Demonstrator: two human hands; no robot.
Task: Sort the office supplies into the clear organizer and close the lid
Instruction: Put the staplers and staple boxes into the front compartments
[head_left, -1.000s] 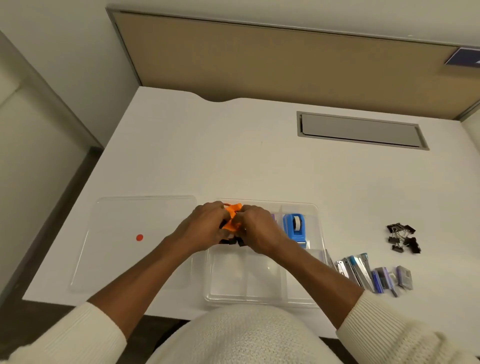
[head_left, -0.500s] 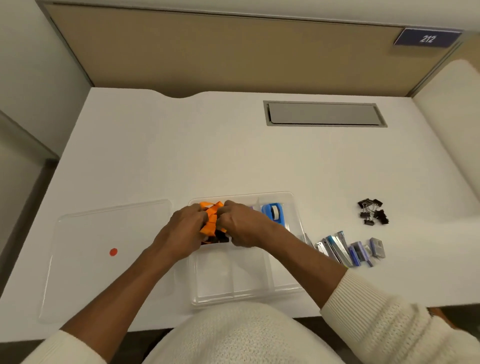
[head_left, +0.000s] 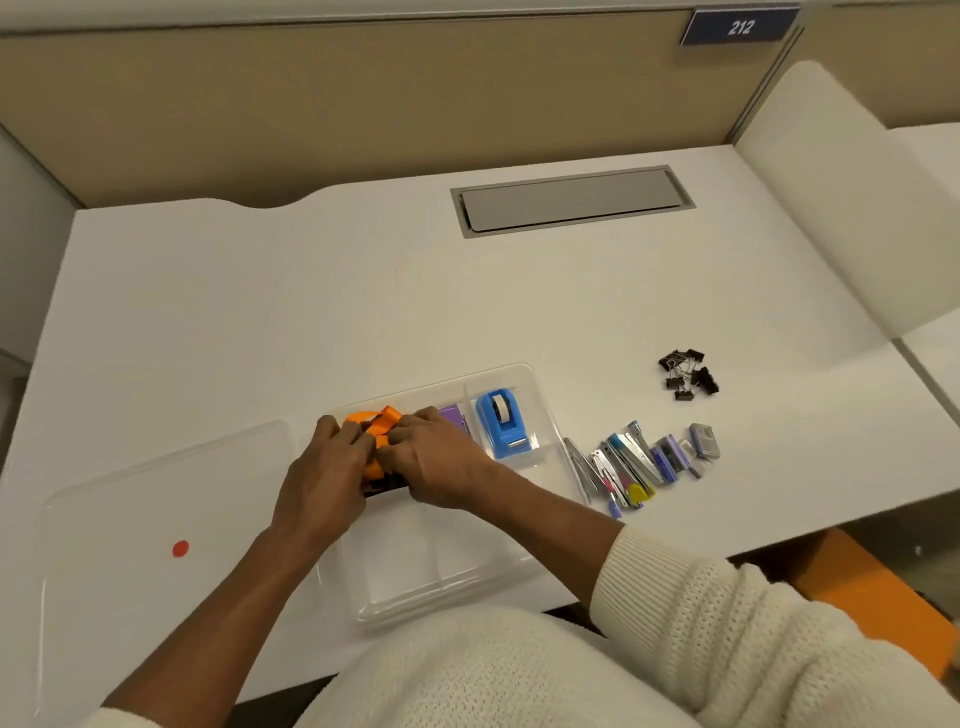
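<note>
The clear organizer (head_left: 522, 561) sits at the desk's near edge, its lid (head_left: 130, 545) with a red dot lying flat to its left. My left hand (head_left: 324, 480) and my right hand (head_left: 434, 465) meet over the organizer's far-left compartment, both gripping an orange and black item (head_left: 378, 427) that they mostly hide. A purple item (head_left: 453, 415) lies just right of it, and a blue tape dispenser (head_left: 503, 423) fills the far-right compartment. The near compartments show nothing inside. Right of the organizer lie several staplers and staple boxes (head_left: 639, 462) and a pile of black binder clips (head_left: 688, 373).
A grey cable hatch (head_left: 571, 200) is set in the white desk at the back. A tan partition with a "212" sign (head_left: 740, 26) stands behind. A white divider (head_left: 841, 197) rises at the right, with something orange (head_left: 878, 592) below the desk edge.
The camera has swung rightward, so everything sits further left in view. Both hands remain pressed together on the orange item over the same compartment.
</note>
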